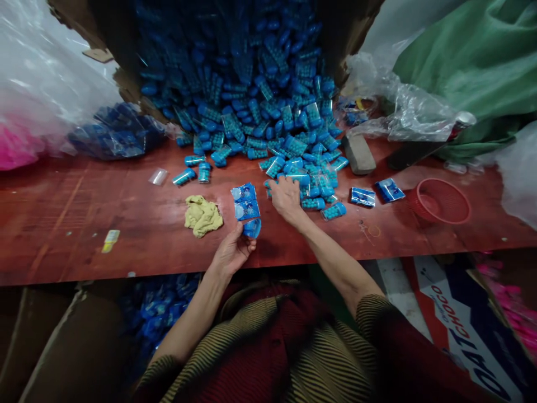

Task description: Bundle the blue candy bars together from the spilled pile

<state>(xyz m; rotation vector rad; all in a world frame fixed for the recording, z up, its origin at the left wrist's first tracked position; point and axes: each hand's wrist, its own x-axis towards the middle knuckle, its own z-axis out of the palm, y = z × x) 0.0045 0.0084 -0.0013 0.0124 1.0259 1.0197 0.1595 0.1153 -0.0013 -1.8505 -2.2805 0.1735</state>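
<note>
My left hand (234, 250) is closed at the table's front, with a small blue printed packet (252, 228) pinched between thumb and fingers. Two similar blue packets (245, 202) lie on the table just beyond it. At the near edge of a heap of small clear bottles (293, 145) with blue caps and teal beads inside, my right hand (287, 197) curls its fingers down. A small bottle (268, 189) shows partly beneath those fingertips; the rest of it is hidden by the hand. Left of the packets sits a lump of yellow-green putty-like stuff (203, 216).
The heap spills from a torn cardboard box (361, 28) onto the red table (138, 240). To the right are a grey block (359, 154), two blue packets (376, 194) and a red basket (440, 201). A clear empty bottle (158, 177) lies left.
</note>
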